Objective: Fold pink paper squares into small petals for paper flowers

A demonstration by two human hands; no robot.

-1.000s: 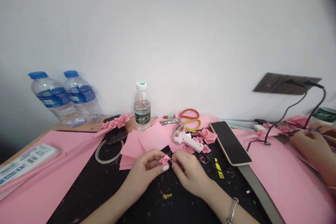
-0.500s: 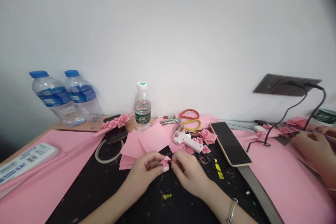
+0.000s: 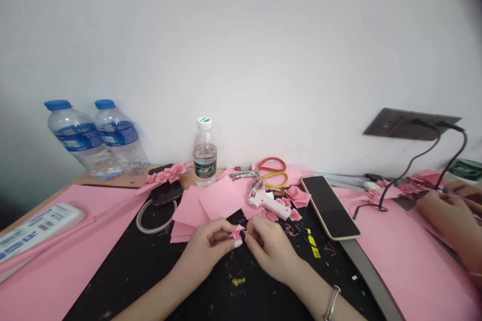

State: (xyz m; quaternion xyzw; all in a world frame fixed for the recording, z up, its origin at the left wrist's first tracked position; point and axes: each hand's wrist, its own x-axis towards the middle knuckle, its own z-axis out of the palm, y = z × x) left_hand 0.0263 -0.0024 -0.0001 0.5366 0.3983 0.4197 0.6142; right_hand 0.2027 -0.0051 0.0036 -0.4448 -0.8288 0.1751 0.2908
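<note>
We see matt folded paper in the pink flower (image 3: 238, 232), smooth plastic on the glue gun (image 3: 271, 203), shiny metal in the bangle (image 3: 332, 303), and a glossy phone screen (image 3: 331, 208).

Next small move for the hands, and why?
Probably a slight curl of the pink paper piece with the right hand, the left hand steadying it: the piece looks partly folded, and fingertips of both hands meet at it.

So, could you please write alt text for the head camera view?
A person's left hand and right hand pinch a small folded pink paper piece over a black mat. Behind them lie pink paper sheets, a glue gun and scissors; a phone lies to the right.
</note>
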